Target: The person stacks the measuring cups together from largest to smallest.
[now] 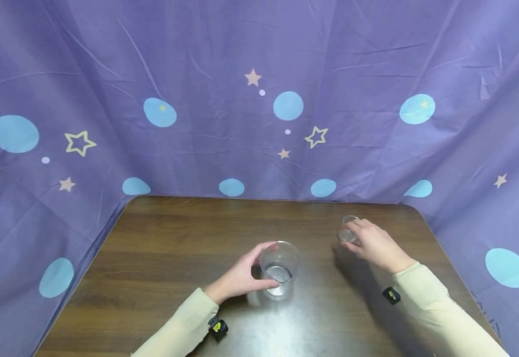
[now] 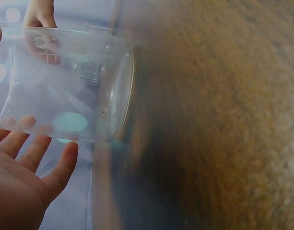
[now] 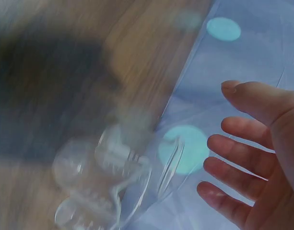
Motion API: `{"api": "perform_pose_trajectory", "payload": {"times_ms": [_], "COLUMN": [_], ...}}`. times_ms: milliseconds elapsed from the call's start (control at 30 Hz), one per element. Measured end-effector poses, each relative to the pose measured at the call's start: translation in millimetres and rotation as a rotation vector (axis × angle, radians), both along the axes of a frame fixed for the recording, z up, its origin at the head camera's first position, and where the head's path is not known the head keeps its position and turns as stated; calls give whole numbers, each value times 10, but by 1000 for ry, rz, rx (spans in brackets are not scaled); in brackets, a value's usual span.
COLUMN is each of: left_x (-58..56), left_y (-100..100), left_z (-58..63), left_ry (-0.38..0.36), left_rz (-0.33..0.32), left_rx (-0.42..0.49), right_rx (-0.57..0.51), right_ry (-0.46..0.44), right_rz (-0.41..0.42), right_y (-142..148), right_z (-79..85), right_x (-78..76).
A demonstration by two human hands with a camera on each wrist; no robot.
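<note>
My left hand holds a large clear beaker, thumb on the near side and fingers on the far side. In the left wrist view, the beaker shows printed graduation marks, and fingertips lie along its wall. My right hand is at a smaller clear cup or beaker toward the back right. The right wrist view shows the right hand with fingers extended and thumb apart. Blurred clear glassware lies off its fingertips there; its exact shape cannot be told.
Both vessels are over a brown wooden table with rounded back corners. A purple curtain with stars and blue dots encloses the back and sides. Small black devices hang at both wrists, the left one near the front edge.
</note>
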State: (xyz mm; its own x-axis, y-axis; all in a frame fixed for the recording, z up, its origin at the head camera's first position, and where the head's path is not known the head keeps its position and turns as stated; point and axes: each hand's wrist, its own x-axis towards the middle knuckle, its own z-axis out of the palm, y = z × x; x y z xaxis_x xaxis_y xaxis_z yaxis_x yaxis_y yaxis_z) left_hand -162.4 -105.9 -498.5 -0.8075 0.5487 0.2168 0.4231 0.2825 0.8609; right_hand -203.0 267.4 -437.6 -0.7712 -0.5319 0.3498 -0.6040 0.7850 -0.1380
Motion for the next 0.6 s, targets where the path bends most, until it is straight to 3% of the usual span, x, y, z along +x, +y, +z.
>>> {"api": "perform_pose_trajectory", "payload": {"times_ms": [200,367,600], "left_x": [1,5,8], "left_y": [-19,-31,-13], "left_z": [21,20,4], "left_ry": [6,10,3], "left_rz": [-1,-4,-10], "left_rx": [-3,-2,-7], "right_rx": [9,18,73], "right_ry": [-15,-31,-176], "right_rz": [-56,-116,-197], "right_y": [129,177,254], "right_z": [72,40,-39], "right_x": [-113,-214,-379]}}
